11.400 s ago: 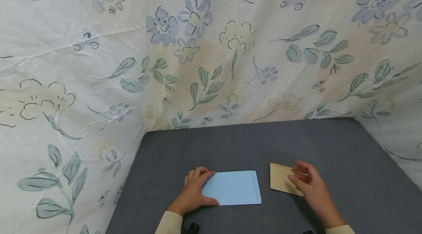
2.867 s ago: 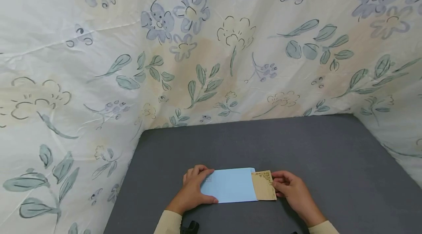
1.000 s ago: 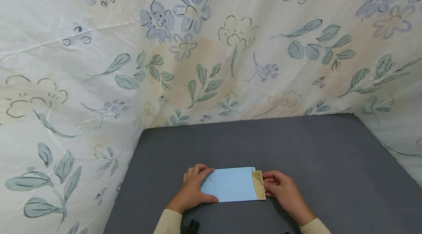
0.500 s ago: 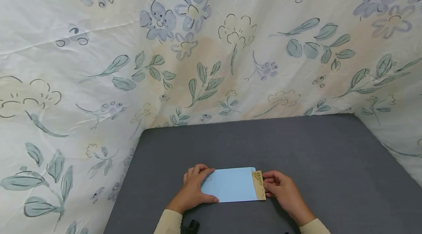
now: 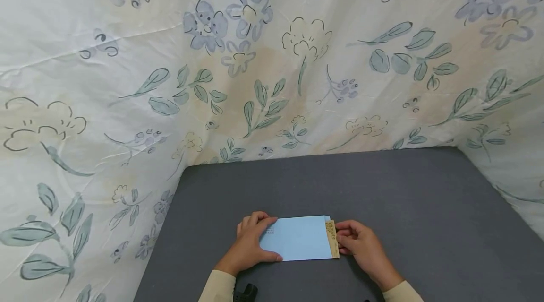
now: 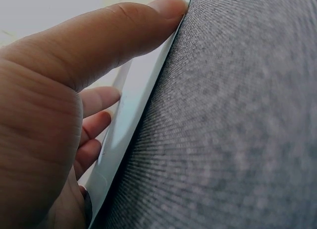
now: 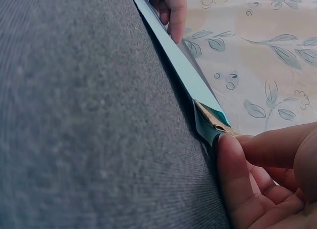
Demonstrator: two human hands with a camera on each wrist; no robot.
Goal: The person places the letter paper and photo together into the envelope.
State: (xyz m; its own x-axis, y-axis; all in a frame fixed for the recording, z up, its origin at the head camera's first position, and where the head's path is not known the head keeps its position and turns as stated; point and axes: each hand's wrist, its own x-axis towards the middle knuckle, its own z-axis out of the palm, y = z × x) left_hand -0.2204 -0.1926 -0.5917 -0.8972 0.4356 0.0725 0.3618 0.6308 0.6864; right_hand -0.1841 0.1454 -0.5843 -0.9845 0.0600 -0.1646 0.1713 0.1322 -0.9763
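A light blue envelope [image 5: 297, 239] lies flat on the dark grey table. Its right end gapes, and a beige card [image 5: 333, 239] with a gold pattern sticks out there as a narrow strip; the rest is hidden inside. My left hand [image 5: 252, 244] rests across the envelope's left end, its straight thumb [image 6: 124, 28] on the near edge and fingers spread towards the far edge. My right hand [image 5: 363, 250] pinches the card's outer end between thumb and fingers. The right wrist view shows the card's layered, folded edge [image 7: 212, 117] within the envelope's mouth.
The grey tabletop [image 5: 323, 184] extends round the envelope. A flower-printed cloth [image 5: 272, 80] hangs behind and beside it. A black object [image 5: 246, 292], partly out of view, sits near my left wrist.
The card, first apart at the right, has gone leftward into the envelope with my right hand, and slightly deeper over the last second. My left hand has stayed on the envelope.
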